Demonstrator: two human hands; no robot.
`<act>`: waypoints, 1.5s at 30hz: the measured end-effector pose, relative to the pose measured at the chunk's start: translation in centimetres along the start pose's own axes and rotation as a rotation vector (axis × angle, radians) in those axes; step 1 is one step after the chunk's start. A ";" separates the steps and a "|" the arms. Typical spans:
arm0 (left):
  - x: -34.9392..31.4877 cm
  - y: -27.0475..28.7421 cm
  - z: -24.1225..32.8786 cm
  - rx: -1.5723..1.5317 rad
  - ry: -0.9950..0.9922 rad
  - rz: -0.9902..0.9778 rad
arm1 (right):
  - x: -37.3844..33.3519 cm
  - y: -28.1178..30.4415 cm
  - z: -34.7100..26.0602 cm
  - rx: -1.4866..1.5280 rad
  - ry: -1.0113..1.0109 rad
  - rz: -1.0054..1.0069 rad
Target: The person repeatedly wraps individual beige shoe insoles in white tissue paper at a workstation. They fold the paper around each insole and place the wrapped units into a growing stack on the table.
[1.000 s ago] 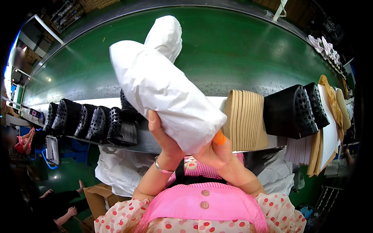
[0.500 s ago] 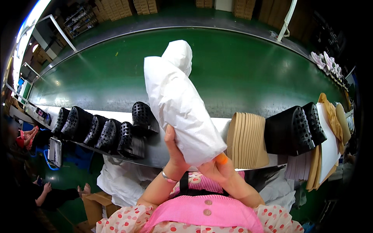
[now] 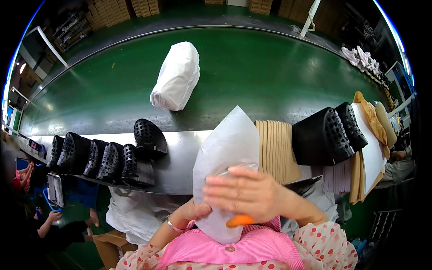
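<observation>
- Plainly, the white paper packet (image 3: pixel 227 146) is thin-skinned and slightly see-through near its pointed top, creased around the middle, with a blunt corner on its left.
- It is held up before the pink apron (image 3: pixel 225 251), its right edge overlapping the view of the tan stack (image 3: pixel 279 150).
- The left hand (image 3: pixel 194 210) grips its lower left side, thumb in front.
- The right hand (image 3: pixel 245 193), blurred, spreads flat across its front, fingers extended, unclenched; whether they press it I cannot tell.
</observation>
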State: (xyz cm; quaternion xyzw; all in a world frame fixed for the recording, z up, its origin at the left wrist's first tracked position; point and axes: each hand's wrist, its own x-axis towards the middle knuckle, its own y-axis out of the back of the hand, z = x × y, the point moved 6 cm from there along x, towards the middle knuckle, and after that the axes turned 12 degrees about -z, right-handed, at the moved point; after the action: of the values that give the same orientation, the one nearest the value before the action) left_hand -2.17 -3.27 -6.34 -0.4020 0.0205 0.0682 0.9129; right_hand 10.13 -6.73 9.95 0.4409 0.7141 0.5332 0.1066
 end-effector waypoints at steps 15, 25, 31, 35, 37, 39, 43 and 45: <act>-2.7 -1.0 -1.5 -0.070 0.128 -0.008 | 1.0 -1.0 10.3 0.707 -0.667 0.064; 0.4 -3.9 12.9 1.409 -0.313 0.549 | 1.1 -2.5 11.4 0.546 -0.931 -0.029; 2.8 -3.1 11.1 1.106 -0.229 0.586 | 1.0 -2.3 11.1 0.822 -0.904 0.034; 3.7 -1.1 9.3 0.736 -0.287 0.452 | 0.7 -4.0 11.9 1.043 -0.876 0.029; 2.9 -1.6 9.7 0.805 -0.272 0.488 | 0.8 -4.2 12.2 1.018 -0.871 0.026; 1.5 -2.2 9.9 0.927 -0.275 0.542 | 0.8 -3.6 12.0 0.974 -0.916 0.039; -1.0 -1.9 7.0 0.822 -0.212 0.604 | 0.4 -3.8 12.7 0.873 -0.946 -0.035; -0.7 -1.6 5.6 0.469 -0.217 0.572 | 0.6 -3.7 12.5 0.845 -0.937 -0.037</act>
State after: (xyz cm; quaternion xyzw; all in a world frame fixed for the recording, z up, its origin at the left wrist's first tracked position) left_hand -2.70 -0.26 -1.36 -0.1508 0.0501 0.3557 0.9210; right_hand 15.63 1.90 1.90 0.6193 0.7480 -0.0466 0.2340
